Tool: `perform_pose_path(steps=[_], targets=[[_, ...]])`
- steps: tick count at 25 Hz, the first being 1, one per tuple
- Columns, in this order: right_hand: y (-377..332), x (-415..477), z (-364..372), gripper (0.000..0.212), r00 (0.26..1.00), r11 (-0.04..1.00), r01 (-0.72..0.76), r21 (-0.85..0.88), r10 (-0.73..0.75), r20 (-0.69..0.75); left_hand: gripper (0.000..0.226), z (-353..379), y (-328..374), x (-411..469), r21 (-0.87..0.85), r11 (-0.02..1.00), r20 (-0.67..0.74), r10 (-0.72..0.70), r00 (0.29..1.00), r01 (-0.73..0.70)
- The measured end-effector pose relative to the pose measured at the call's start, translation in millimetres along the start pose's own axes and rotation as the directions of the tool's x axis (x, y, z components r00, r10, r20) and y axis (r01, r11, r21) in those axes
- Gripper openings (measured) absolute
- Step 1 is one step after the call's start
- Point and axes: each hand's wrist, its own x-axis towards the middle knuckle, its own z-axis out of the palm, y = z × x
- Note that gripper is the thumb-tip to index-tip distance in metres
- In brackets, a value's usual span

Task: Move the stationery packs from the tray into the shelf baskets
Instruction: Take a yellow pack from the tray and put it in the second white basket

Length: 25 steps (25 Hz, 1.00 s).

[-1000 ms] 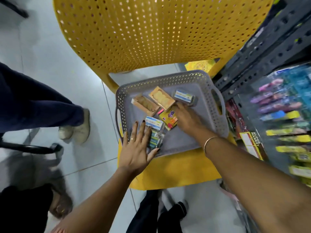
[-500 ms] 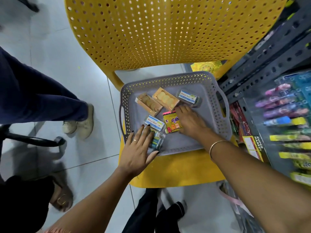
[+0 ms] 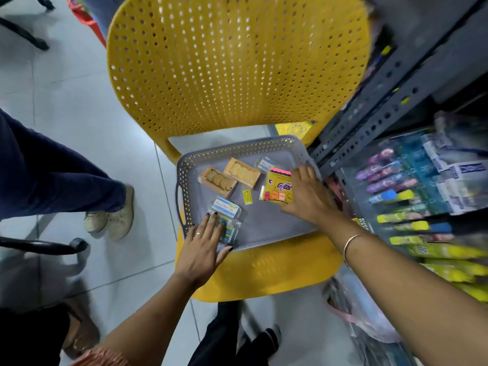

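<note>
Our right hand (image 3: 303,196) held a yellow pack (image 3: 278,187) with a pink top edge, thumb under its near edge and fingers curled over its right side, the pack tilted up off the floor of the grey tray (image 3: 264,225). Our left hand (image 3: 203,247) lay flat with fingers spread and pressed on a clear pack (image 3: 227,228) at the tray's near left corner. Just beyond those fingertips lay a second clear pack with a blue-and-white label (image 3: 225,207).

Two tan boxes with round inserts (image 3: 229,177) lay side by side at the tray's far left, touching or nearly so. A small yellow tag (image 3: 247,197) sat loose on the tray floor between the boxes and the held pack. Another small labelled pack (image 3: 265,163) showed at the far edge, partly hidden behind the yellow one.

The tray rested on the seat of a yellow perforated chair (image 3: 237,75). To the right stood a grey metal shelf (image 3: 383,112) with rows of coloured pens (image 3: 396,180), blurred. We could not make out any shelf baskets. Another person's legs and pale shoes (image 3: 111,215) stood on the tiled floor at left.
</note>
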Motion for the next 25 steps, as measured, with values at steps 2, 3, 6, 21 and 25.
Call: perform_pose_path(steps=[2,3,6,21,25], targets=[[-3.7,-12.2,-45.9,0.072,0.996,0.998,-0.025,0.062,0.031,-0.087,0.076,-24.6,8.5,4.6,-0.010,1.000,-0.034,0.027,0.999,-0.028],[-6.2,-18.5,-73.4,0.072,0.988,0.996,-0.035,0.087,0.048,-0.148,0.076,-43.3,14.3,10.9,-0.010,0.999,-0.061,0.052,0.997,-0.053],[-12.6,-39.4,-160.2,0.072,0.944,0.992,-0.041,0.116,0.076,-0.322,0.077,-108.7,36.2,37.6,-0.007,0.992,-0.170,0.126,0.977,-0.129],[99.3,-354.5,-391.5,0.069,0.570,0.762,-0.572,0.302,0.635,-0.522,0.076,-329.0,348.7,35.3,0.155,0.569,-0.485,0.756,0.440,-0.807],[141.4,-462.4,-364.4,0.070,0.425,0.552,-0.762,0.339,0.821,-0.380,0.076,-310.9,451.8,-25.1,0.179,0.354,-0.443,0.862,0.246,-0.918]])
